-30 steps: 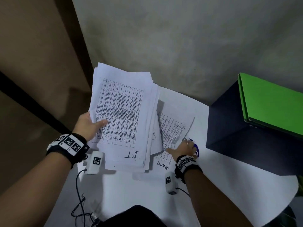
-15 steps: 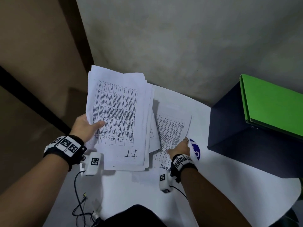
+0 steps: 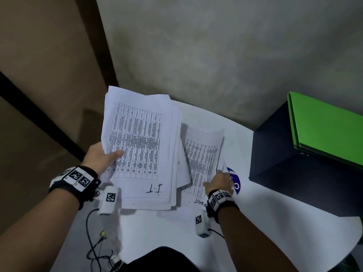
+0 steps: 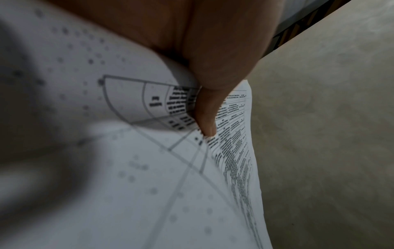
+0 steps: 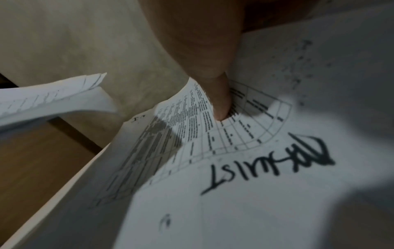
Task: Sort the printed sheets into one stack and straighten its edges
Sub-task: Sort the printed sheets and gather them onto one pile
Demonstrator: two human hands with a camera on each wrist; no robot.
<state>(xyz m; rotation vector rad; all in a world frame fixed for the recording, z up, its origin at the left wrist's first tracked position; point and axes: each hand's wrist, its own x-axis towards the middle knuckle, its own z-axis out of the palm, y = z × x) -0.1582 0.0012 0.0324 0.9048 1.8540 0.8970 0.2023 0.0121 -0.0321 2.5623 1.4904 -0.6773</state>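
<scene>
My left hand point(image 3: 102, 157) grips a thick, uneven stack of printed sheets point(image 3: 141, 142) by its left edge, thumb on top, held above the white table's point(image 3: 275, 222) left part. The top sheet carries a printed table and the handwritten letters "I.T". In the left wrist view the thumb point(image 4: 205, 116) presses on the top sheet point(image 4: 170, 185). My right hand point(image 3: 219, 182) pinches the right edge of a loose printed sheet point(image 3: 202, 156) lying to the stack's right; its right side curls up off the table. In the right wrist view the thumb point(image 5: 220, 101) sits on that sheet point(image 5: 234, 168), above a handwritten word.
A dark box point(image 3: 306, 169) with a green folder point(image 3: 330, 130) on top stands at the table's right. A blue round sticker point(image 3: 236, 183) shows by my right hand. Cables point(image 3: 96, 250) lie at the table's near left. A grey wall point(image 3: 216, 55) rises behind.
The left hand has tilted the stack slightly more upright and shifted it left. The right hand has lifted the loose sheet's right edge, which now curls off the table.
</scene>
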